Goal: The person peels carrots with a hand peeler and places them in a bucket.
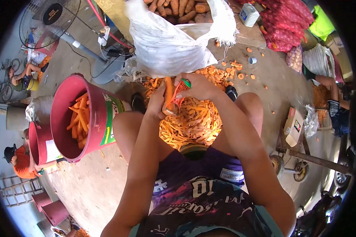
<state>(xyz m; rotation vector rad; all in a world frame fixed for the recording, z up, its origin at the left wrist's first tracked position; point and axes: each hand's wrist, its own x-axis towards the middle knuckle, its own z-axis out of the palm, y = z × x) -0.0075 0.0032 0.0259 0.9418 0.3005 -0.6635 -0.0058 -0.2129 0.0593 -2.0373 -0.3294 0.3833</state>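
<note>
My left hand (157,99) is closed around a carrot (169,87), held upright in front of me. Over the carrot's side, my right hand (197,86) grips an orange peeler (179,94) with a green end. The peeler's blade lies close to the carrot; exact contact is hard to see. Beneath both hands, between my knees, is a heap of carrot peelings (194,122). Beyond them stands a white sack (170,49) full of unpeeled carrots (182,8). To my left, a red bucket (69,85) holds peeled carrots (80,120).
A standing fan (49,17) and its cable are at the upper left. Carrot tops (225,73) litter the floor ahead. Red mesh sacks (284,23) lie at the upper right, and a wheeled cart (290,158) is at the right. Other people sit at both sides.
</note>
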